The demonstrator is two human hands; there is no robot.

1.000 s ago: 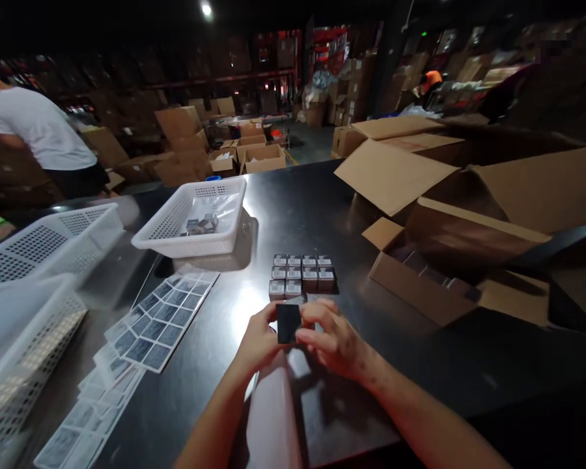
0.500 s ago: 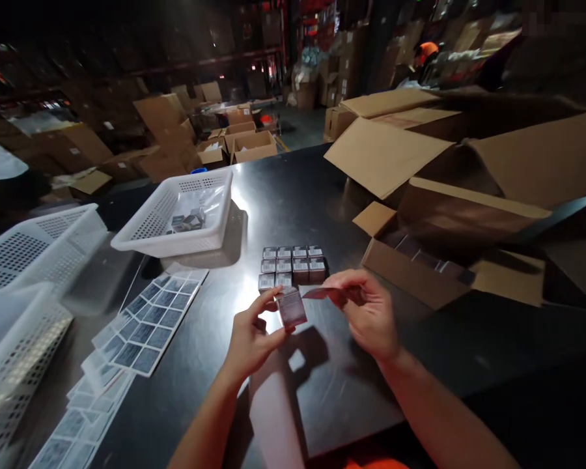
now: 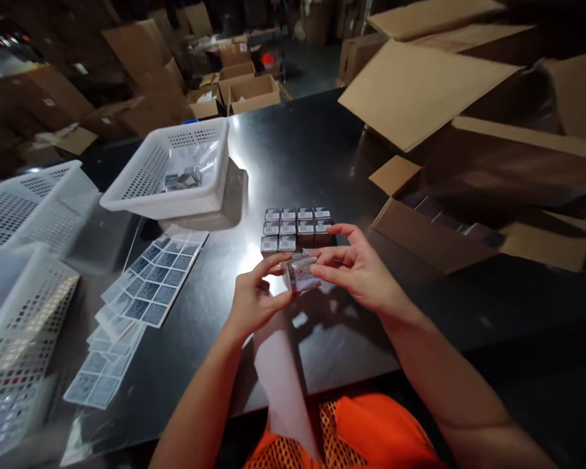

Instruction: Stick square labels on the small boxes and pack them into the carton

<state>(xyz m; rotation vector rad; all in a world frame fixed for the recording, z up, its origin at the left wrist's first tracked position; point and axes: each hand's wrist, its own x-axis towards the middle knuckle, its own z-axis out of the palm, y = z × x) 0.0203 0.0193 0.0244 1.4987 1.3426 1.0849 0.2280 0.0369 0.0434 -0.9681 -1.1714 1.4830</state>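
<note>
Though unreadable, labelled box [image 3: 300,275] between hands

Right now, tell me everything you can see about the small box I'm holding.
The small box is a little carton with a pale, glossy face; any print on it is too blurred to read. It sits tilted above the black table, just in front of the block of labelled boxes. The left hand pinches its left side; the right hand fingers touch its right.

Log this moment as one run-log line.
left hand: holds small box | right hand: fingers on same box | behind: labelled boxes in rows | left: label sheets
</note>
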